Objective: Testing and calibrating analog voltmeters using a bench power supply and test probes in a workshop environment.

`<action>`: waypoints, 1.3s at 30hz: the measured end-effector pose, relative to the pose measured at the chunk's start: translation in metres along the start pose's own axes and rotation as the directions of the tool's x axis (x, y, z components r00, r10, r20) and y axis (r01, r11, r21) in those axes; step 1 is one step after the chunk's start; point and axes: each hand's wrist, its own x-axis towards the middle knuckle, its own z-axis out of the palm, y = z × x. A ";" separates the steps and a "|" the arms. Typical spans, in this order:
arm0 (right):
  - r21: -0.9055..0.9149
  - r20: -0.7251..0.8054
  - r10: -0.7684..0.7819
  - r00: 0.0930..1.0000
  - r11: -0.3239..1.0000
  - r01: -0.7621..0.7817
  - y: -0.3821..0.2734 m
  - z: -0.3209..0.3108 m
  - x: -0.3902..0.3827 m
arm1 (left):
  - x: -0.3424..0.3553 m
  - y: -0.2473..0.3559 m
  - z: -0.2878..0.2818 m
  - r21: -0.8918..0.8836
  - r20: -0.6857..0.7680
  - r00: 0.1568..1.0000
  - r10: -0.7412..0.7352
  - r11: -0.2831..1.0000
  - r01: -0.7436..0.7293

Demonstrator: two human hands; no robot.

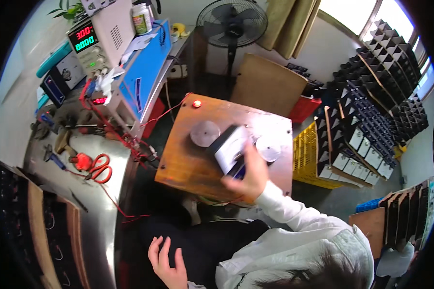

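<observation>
Over a wooden work box [178, 161], my right hand [253, 176] is closed around a panel meter with a white face and black edges [229, 148]. The meter is tilted and somewhat blurred, so its dial cannot be read; I cannot tell whether it touches the box top. To its left, a round metal disc [205, 133] lies on the wood. A second, brighter disc [269, 148] sits just right of my fingers. Low in the picture, my left hand [169, 265] is raised over dark-clothed legs, fingers apart and holding nothing.
A small red light [197, 103] glows at the box's far edge. On the metal bench at left are red-handled scissors [100, 168], red wires and a power supply [89, 45]. A fan [231, 24] stands behind. At right, a yellow crate [306, 161] borders stacked black dividers [376, 72].
</observation>
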 end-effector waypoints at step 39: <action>-0.398 -0.245 0.393 0.886 0.793 -0.461 0.106 -0.031 0.009 | -0.015 -0.021 0.018 0.120 0.633 0.745 -0.209 0.978 0.172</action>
